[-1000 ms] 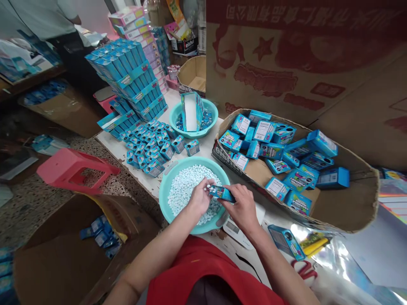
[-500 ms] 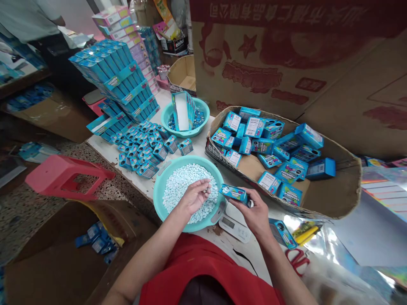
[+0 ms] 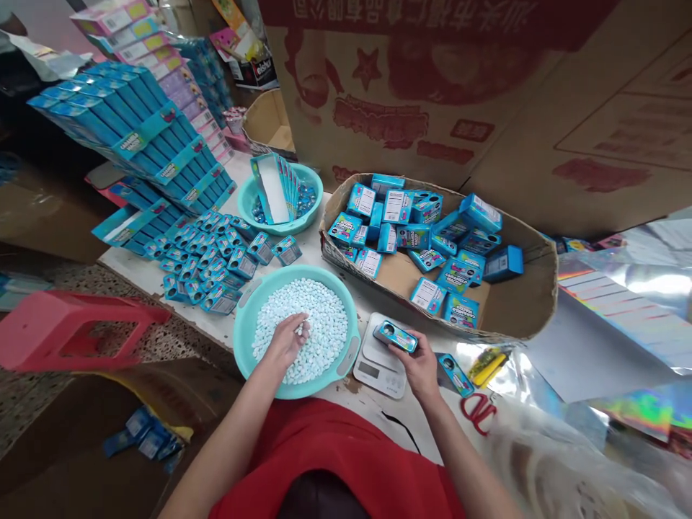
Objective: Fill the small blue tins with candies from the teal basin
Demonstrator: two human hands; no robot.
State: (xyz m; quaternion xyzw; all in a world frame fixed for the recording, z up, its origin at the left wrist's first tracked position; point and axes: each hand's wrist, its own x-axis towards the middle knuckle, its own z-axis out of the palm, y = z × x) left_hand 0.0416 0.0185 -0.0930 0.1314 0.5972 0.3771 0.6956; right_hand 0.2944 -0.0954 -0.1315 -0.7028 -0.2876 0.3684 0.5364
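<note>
My right hand point(image 3: 419, 364) holds a small blue candy box point(image 3: 397, 336) over the white kitchen scale point(image 3: 373, 358); I cannot tell if the box rests on the platform. My left hand point(image 3: 286, 339) reaches into the teal basin point(image 3: 243, 324) of white and pale-blue candies point(image 3: 318, 321), fingers curled into the pile, perhaps pinching a few. A shallow cardboard tray point(image 3: 519, 303) of the same blue boxes lies behind the scale. Several open small boxes point(image 3: 210, 256) stand in rows left of the basin.
Stacks of blue cartons point(image 3: 135, 137) rise at the left. A smaller teal bowl point(image 3: 311, 194) holds flat box blanks. Red scissors point(image 3: 478, 412), another blue box point(image 3: 455, 375) and shiny foil sheets point(image 3: 621, 295) lie on the right. A pink stool point(image 3: 70, 328) stands on the floor.
My hands have parted. The right hand carried the filled box rightward to the scale, and the left hand dropped back into the candy basin. The view has swung to the right.
</note>
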